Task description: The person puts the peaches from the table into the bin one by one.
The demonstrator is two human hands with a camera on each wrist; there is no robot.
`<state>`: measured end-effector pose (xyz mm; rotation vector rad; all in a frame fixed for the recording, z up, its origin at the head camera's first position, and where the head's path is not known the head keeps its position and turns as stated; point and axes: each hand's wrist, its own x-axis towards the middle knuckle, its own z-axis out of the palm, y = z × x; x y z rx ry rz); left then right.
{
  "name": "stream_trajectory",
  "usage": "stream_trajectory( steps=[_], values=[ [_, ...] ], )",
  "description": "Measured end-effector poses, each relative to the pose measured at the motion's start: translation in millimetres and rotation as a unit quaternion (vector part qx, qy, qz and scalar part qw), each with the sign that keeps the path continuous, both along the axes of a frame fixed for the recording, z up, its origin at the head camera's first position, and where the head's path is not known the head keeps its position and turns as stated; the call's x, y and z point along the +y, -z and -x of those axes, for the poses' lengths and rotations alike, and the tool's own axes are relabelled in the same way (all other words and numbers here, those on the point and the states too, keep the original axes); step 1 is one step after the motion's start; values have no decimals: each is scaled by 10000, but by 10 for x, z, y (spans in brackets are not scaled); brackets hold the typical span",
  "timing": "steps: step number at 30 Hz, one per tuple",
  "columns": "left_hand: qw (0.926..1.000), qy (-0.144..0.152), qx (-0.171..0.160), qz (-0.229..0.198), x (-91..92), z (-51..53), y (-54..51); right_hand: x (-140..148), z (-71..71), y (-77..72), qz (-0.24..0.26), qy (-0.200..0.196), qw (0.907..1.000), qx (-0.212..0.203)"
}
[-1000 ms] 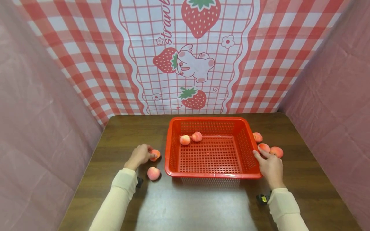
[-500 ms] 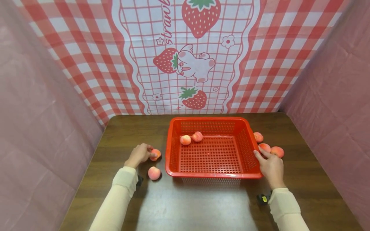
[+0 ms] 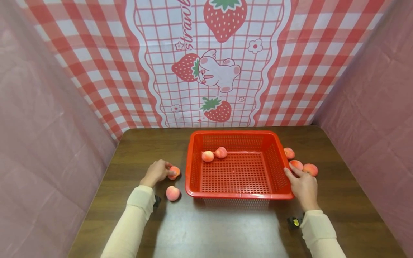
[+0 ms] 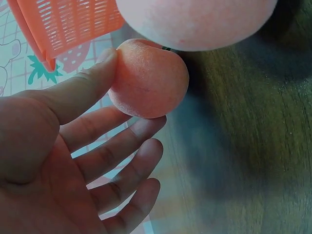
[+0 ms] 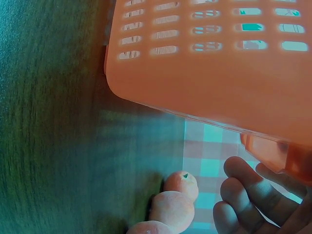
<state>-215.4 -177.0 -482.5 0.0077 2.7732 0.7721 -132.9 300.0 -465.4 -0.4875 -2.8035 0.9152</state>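
**One peach (image 3: 176,173) pinched left of a red basket (image 3: 232,195)**

The peach is gripped by the left hand (image 3: 157,172), with the thumb pressed against one side and the fingertips set against the other; the last two fingers are spread clear of it. It is seen just left of the basket, but whether it is lifted off the surface (image 3: 209,229) cannot be told. By the right hand (image 3: 302,186), the basket's right rim is pinched between thumb and index finger, while the other fingers are loosely bent outside its wall.

A nearer peach (image 3: 172,193) is left loose by the basket's front left corner. Inside the basket, two peaches (image 3: 208,156) are placed close together toward the back left. Just outside its right wall, three peaches (image 3: 310,170) are grouped.

Cream sleeves (image 3: 129,222) are worn on both arms. Behind the basket, a red-and-white checked cloth (image 3: 287,71) printed with strawberries is hung, and well apart on either side of it, pink fabric (image 3: 48,143) is draped.
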Motion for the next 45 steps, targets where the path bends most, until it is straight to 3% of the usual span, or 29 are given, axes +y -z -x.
stream_trajectory(
  steps=[12,30,45],
  values=[
    [9996,155,30,222,5,11,-14,3,-2,9,-94,2,9999,145],
    [9998,8,-52,206,-18,-2,-42,-10,-6,-5,-75,-18,9997,240],
    [9974,-169,663,232,-29,42,-151,0,11,-19,-27,-17,10000,-70]
  ],
)
